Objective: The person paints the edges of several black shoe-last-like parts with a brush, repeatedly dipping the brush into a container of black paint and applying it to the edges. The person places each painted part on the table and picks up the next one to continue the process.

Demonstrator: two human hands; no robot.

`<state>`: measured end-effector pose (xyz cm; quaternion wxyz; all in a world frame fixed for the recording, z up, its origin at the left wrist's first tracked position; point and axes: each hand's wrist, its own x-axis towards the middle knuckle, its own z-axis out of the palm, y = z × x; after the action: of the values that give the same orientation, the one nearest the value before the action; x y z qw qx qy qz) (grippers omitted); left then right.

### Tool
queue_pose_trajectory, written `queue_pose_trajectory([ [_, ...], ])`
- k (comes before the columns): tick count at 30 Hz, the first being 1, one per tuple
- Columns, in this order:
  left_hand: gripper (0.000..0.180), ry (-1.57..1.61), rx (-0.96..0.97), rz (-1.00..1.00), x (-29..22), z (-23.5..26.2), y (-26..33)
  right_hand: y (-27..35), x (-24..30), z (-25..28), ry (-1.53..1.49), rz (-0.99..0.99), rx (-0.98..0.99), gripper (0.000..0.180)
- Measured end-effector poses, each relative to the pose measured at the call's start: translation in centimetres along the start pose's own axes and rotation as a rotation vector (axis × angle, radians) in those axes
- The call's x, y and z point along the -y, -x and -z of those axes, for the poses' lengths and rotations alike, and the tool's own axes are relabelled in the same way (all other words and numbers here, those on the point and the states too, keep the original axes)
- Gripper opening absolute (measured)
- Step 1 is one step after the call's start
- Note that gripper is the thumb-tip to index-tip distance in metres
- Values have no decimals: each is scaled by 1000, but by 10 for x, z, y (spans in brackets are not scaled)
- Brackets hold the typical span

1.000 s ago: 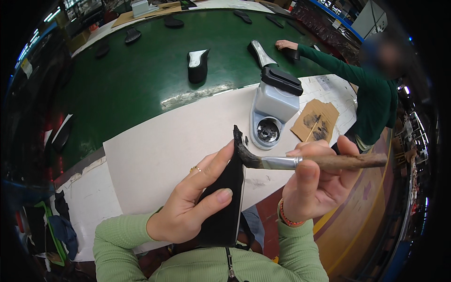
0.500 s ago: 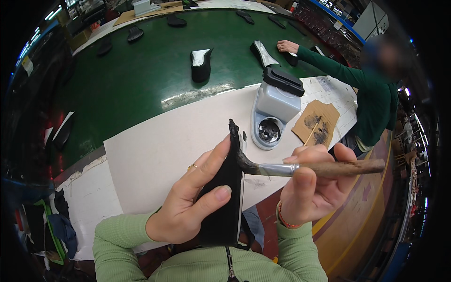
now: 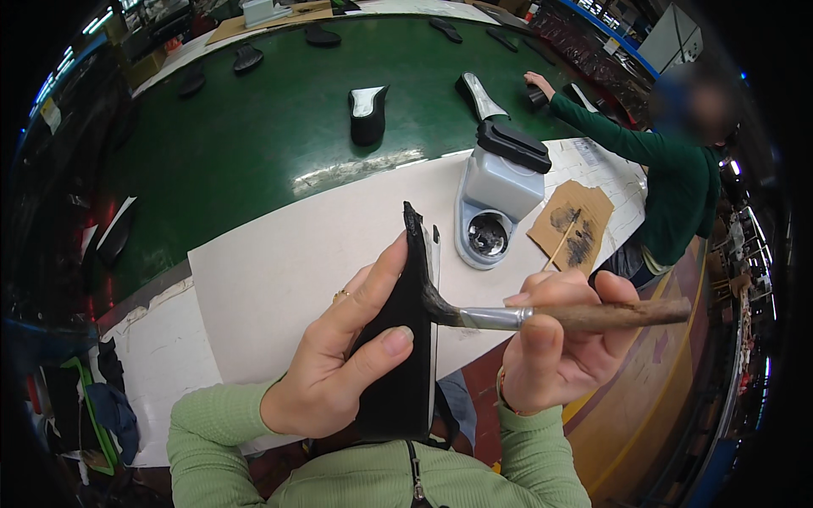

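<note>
My left hand (image 3: pixel 343 360) grips a black shoe sole (image 3: pixel 392 372), thumb on its near face and fingers behind. The sole is tilted on edge, its narrow end pointing away from me. In my right hand (image 3: pixel 566 347) is a paintbrush (image 3: pixel 584 317) with a wooden handle and silver ferrule, pinched between thumb and fingers. Its dark bristles bend against the sole's right edge, where the surface looks wet. Beyond my hands stands a pale glue dispenser (image 3: pixel 500 190) with a black lid and a round well holding dark liquid.
A piece of stained cardboard (image 3: pixel 569 222) with a thin stick lies right of the dispenser. White paper (image 3: pixel 279 262) covers the near tabletop. On the green surface (image 3: pixel 254 144) rest several black soles. At the right a person in a dark green sleeve (image 3: pixel 622 131) reaches toward one.
The sole has shifted slightly left and tilted, and the brush has moved a little down its edge. At the right, the other person's hand has moved rightward with a dark piece.
</note>
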<state>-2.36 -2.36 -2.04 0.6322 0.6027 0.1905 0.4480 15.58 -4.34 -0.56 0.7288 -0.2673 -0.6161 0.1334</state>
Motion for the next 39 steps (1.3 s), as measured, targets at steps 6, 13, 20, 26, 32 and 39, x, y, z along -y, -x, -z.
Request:
queue_pose_trajectory([
  [6,56,-21,-19,-5,-1,2,2,3,-2,-3,3,15,2,58],
  [13,56,-22,-62,38,-4,1,3,5,2,-3,35,-9,32,58],
  [20,56,-40,-87,-46,-2,1,1,6,4,-2,43,-5,50,57],
  [26,56,-25,-122,-48,-4,2,3,10,7,-6,41,-33,35,57],
  [32,63,-118,-131,-17,-6,3,2,11,9,-3,38,-45,77,57],
  [39,59,-75,-170,-28,-5,4,2,12,10,-1,-11,-54,120,60],
])
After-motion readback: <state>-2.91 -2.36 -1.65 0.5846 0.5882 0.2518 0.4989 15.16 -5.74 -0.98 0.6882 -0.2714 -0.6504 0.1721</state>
